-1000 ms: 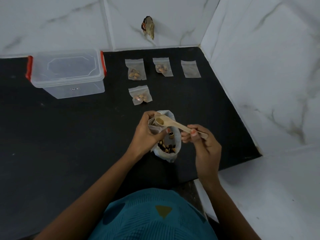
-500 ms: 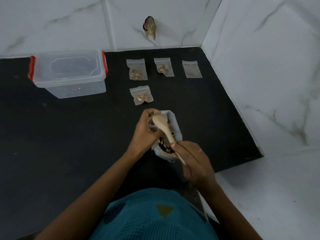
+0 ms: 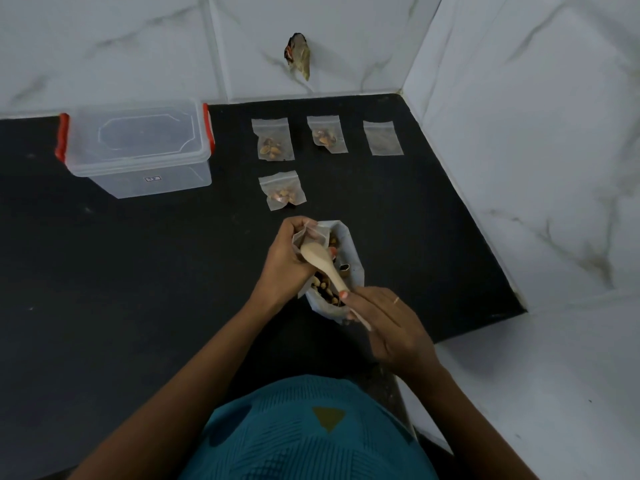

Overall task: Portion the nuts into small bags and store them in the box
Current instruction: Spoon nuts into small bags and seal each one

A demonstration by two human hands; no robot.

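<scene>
My left hand (image 3: 285, 259) holds a small clear bag (image 3: 308, 235) open above the large white bag of nuts (image 3: 349, 268) on the black counter. My right hand (image 3: 388, 327) grips the handle of a wooden spoon (image 3: 320, 261), whose bowl is turned over at the small bag's mouth. Three small bags with nuts lie further back: one (image 3: 282, 190) just beyond my hands, two (image 3: 273, 140) (image 3: 327, 135) in the back row. An empty small bag (image 3: 382, 138) lies to their right. The clear box (image 3: 138, 147) with red clips stands shut at the back left.
The black counter (image 3: 138, 289) ends at marble walls behind and on the right. A small torn scrap (image 3: 298, 56) sticks to the back wall. My teal garment (image 3: 311, 434) fills the bottom of the view.
My right hand swung down toward me, turning the spoon from sideways to pointing away, its bowl tipped over into the small bag held by my left hand.
</scene>
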